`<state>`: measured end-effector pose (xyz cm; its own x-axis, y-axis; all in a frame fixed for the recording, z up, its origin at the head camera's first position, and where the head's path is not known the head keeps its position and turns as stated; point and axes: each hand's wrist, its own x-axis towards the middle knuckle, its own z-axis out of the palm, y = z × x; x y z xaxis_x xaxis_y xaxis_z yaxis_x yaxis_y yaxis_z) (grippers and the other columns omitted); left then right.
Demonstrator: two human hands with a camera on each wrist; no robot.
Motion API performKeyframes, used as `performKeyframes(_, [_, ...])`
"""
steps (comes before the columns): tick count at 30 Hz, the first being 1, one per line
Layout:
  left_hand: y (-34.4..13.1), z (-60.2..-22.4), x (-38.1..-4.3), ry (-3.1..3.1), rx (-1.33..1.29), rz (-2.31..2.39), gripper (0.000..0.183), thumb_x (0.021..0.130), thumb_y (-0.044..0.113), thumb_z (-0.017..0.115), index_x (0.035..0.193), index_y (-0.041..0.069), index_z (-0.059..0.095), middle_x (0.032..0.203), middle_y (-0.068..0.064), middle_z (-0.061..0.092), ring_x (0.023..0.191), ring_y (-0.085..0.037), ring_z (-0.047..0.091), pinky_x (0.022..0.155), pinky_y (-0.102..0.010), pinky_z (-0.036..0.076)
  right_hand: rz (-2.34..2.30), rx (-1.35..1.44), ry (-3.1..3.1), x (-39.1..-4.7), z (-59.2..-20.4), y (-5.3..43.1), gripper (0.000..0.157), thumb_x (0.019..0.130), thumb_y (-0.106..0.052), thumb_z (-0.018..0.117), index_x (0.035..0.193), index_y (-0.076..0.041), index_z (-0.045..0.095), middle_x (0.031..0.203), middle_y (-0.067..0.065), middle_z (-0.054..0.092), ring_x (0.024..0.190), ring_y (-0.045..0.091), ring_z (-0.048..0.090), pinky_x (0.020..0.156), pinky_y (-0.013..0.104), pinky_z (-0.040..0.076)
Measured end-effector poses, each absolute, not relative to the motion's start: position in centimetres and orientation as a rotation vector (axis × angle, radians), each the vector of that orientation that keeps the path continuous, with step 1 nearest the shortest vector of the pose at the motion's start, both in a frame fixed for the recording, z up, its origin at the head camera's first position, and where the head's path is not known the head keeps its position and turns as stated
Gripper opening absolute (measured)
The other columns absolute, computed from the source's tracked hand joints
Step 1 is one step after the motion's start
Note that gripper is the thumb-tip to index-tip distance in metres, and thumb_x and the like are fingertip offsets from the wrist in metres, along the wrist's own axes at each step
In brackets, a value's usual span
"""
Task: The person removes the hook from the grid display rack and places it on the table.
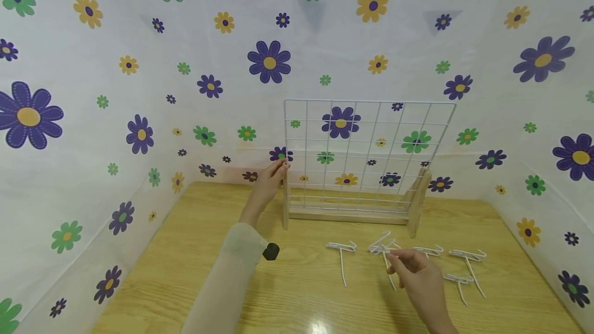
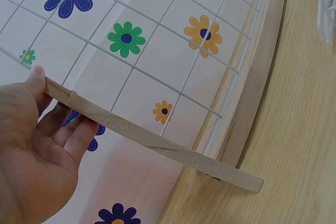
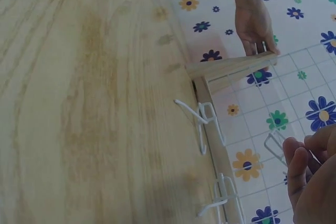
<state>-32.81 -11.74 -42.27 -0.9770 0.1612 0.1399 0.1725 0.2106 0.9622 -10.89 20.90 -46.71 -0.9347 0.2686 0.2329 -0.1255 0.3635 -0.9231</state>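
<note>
A white wire grid panel (image 1: pixel 366 101) stands in a wooden stand (image 1: pixel 348 216) at the back of the table. My left hand (image 1: pixel 269 184) grips the top of the stand's left side piece (image 2: pixel 152 142), thumb on one face and fingers on the other. With thumb and fingertips, my right hand (image 1: pixel 419 277) pinches a white wire hook (image 3: pixel 273 146); its looped end sticks out past the fingers, the rest hidden by the hand. In the head view it overlaps another hook lying below it on the table. One hook (image 1: pixel 342 267) lies left of the right hand.
Several more white hooks, among them a long one (image 1: pixel 471 269) and a short one (image 1: pixel 460 290), lie right of the right hand on the wooden table (image 1: pixel 185 262). Flower-printed white cloth (image 1: pixel 223 117) hangs behind the table and along both sides.
</note>
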Motion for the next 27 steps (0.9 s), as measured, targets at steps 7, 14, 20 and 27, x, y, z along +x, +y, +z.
performKeyframes(7, [-11.7, -42.3, -32.8, -2.435, -0.338, -1.945, 0.05, 0.112, 0.034, 0.048, 0.158, 0.015, 0.045, 0.157, -0.012, 0.048, 0.141, -0.033, 0.048, 0.111, -0.046, 0.048, 1.618, -0.112, -2.295, -11.0, -48.0, 20.6, 0.01, 0.094, -0.005, 0.075, 0.101, 0.002, 0.073, 0.076, 0.007, 0.072, 0.055, 0.018, 0.061, 0.048, 0.023, 0.052])
performKeyframes(14, [-11.8, -42.3, -32.8, -2.431, -0.35, -1.96, 0.051, 0.112, 0.035, 0.047, 0.159, 0.015, 0.043, 0.158, -0.012, 0.046, 0.143, -0.034, 0.046, 0.112, -0.047, 0.046, 1.682, -0.133, -2.291, -11.0, -49.2, 20.0, 0.011, 0.093, -0.004, 0.077, 0.1, 0.003, 0.074, 0.077, 0.007, 0.073, 0.061, 0.016, 0.066, 0.045, 0.023, 0.051])
performKeyframes(20, [-11.8, -42.4, -32.8, -2.428, -0.344, -1.952, 0.05, 0.112, 0.034, 0.047, 0.158, 0.015, 0.044, 0.158, -0.012, 0.047, 0.142, -0.034, 0.047, 0.112, -0.046, 0.046, 1.711, -0.17, -2.306, -11.2, -49.9, 19.5, 0.009, 0.091, -0.001, 0.077, 0.097, 0.003, 0.073, 0.077, 0.011, 0.074, 0.059, 0.016, 0.066, 0.043, 0.023, 0.05])
performKeyframes(27, [-11.8, -42.4, -32.8, -2.441, -0.329, -1.946, 0.052, 0.112, 0.036, 0.046, 0.159, 0.015, 0.043, 0.158, -0.011, 0.047, 0.142, -0.034, 0.047, 0.112, -0.047, 0.046, 1.689, -0.186, -2.376, -11.4, -50.3, 19.2, 0.009, 0.09, -0.001, 0.077, 0.097, 0.003, 0.073, 0.075, 0.011, 0.073, 0.053, 0.015, 0.061, 0.043, 0.022, 0.05])
